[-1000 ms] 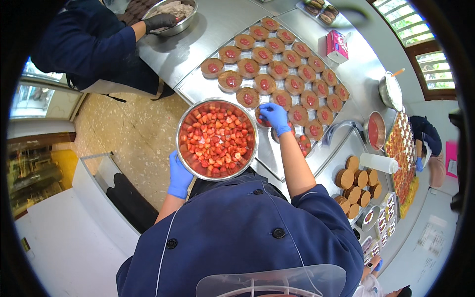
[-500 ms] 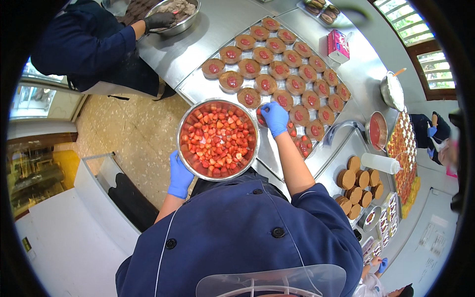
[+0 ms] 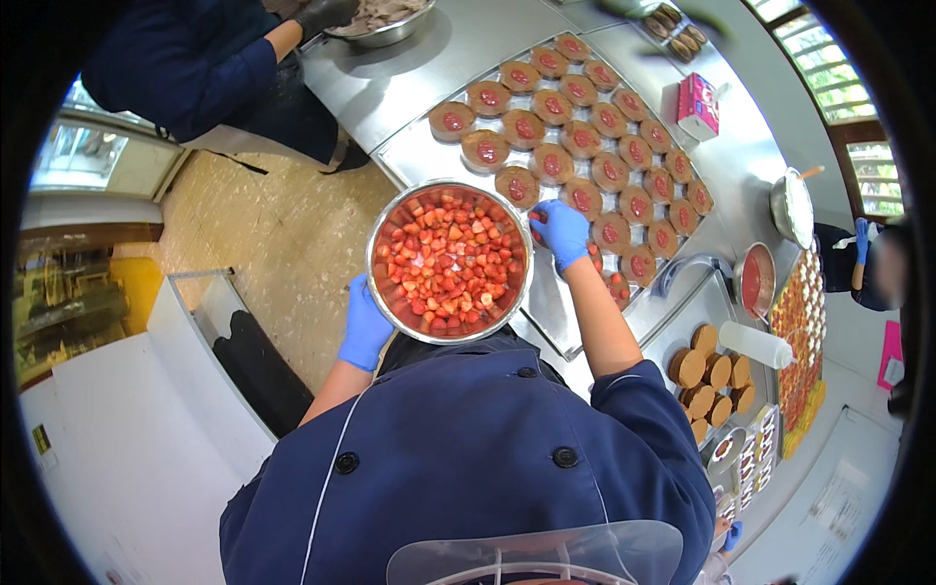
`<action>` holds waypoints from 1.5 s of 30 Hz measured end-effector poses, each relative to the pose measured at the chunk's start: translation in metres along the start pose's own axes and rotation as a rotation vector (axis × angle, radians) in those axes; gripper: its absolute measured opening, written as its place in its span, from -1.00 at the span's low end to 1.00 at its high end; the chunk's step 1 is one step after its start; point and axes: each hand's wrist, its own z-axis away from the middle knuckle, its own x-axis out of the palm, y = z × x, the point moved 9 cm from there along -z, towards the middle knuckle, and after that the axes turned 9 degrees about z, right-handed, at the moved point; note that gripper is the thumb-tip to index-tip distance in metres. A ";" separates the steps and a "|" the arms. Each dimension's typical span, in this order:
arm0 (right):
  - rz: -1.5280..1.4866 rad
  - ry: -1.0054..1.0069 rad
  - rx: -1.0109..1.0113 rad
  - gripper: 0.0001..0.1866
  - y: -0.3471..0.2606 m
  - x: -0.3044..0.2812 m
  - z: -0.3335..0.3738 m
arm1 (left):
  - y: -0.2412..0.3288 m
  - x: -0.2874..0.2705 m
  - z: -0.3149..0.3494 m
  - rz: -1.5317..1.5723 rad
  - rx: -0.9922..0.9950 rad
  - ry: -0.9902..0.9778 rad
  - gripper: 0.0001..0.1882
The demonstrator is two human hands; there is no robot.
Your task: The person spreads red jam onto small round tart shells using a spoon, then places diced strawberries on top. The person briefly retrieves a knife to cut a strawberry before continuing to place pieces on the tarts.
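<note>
My left hand (image 3: 367,324), in a blue glove, grips the left side of a round metal bowl (image 3: 444,340), which I hold in front of my body. Cut strawberries (image 3: 448,263) lie in the bowl. My blue-gloved right hand (image 3: 563,234) is just right of the bowl, its fingers bunched together over a small round cake mostly hidden beneath it. What the fingertips hold is hidden. Rows of brown round cakes with red sauce in the middle (image 3: 581,200) cover the metal tray (image 3: 414,161). Two cakes by my right wrist carry strawberry pieces (image 3: 618,289).
Across the table a co-worker's dark-gloved hand (image 3: 327,14) reaches into a bowl of brown mixture (image 3: 385,19). To the right are a pink tissue box (image 3: 698,105), a pan of red sauce (image 3: 755,278), a squeeze bottle (image 3: 753,343) and stacked cake rounds (image 3: 717,370).
The view has shifted, so tray and bowl appear farther right. My right hand stays over the same spot beside the bowl, its fingers drawn closer together. My left hand keeps hold of the bowl.
</note>
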 end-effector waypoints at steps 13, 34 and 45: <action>-0.157 0.378 0.261 -0.83 -0.013 -0.083 0.026 | -0.009 0.016 -0.004 0.485 -0.212 -0.082 -0.51; -0.174 0.067 -0.536 -0.90 -0.175 -0.030 0.032 | -0.020 0.000 -0.013 0.366 -0.154 -0.056 -0.43; -0.232 0.007 -0.094 -0.73 0.025 -0.053 0.020 | -0.017 0.001 -0.012 0.434 -0.177 -0.143 -0.58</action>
